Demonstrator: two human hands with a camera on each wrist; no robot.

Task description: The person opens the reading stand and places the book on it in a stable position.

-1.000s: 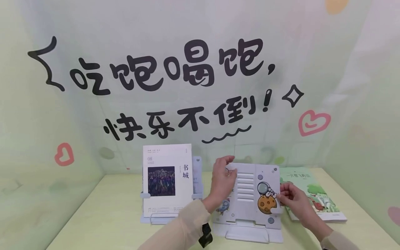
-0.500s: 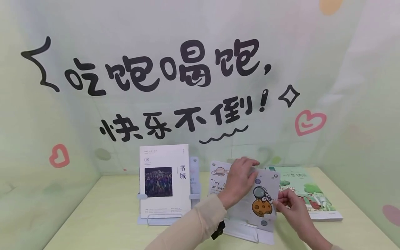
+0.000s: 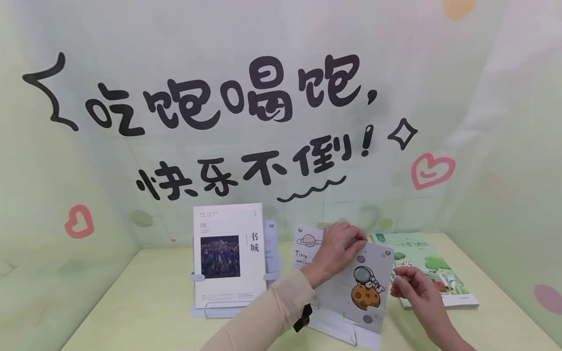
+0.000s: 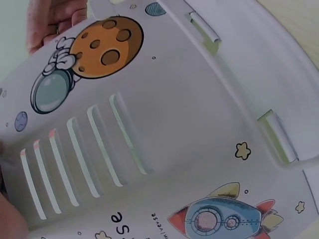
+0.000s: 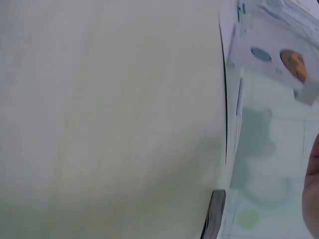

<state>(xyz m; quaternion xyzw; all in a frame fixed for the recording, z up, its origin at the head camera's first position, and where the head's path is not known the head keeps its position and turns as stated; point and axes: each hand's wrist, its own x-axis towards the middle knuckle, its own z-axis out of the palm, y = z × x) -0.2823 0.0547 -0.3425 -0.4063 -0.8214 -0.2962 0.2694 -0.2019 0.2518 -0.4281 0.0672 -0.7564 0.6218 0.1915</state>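
Observation:
A white book stand (image 3: 325,297) with an astronaut, a planet and "Tiny universe" printed on it stands turned at an angle on the table. My left hand (image 3: 335,246) grips its top edge, covering part of the front. The left wrist view shows the stand's slotted panel (image 4: 189,114) close up, with a bit of my left hand (image 4: 11,219) at the lower left corner. Just off the stand's right edge is my right hand (image 3: 417,295), fingers loosely bent, with nothing seen in them. Only a sliver of the right hand (image 5: 311,189) shows in the right wrist view.
To the left, a white book (image 3: 228,287) leans upright on a pale blue stand (image 3: 272,248). A green illustrated book (image 3: 432,263) lies behind my right hand on the table (image 3: 131,292). A printed fabric wall (image 3: 219,48) closes off the back and sides.
My left hand has moved right along the stand's top edge. The stand has turned, its right side swinging nearer. My right hand has come away from the stand's right edge.

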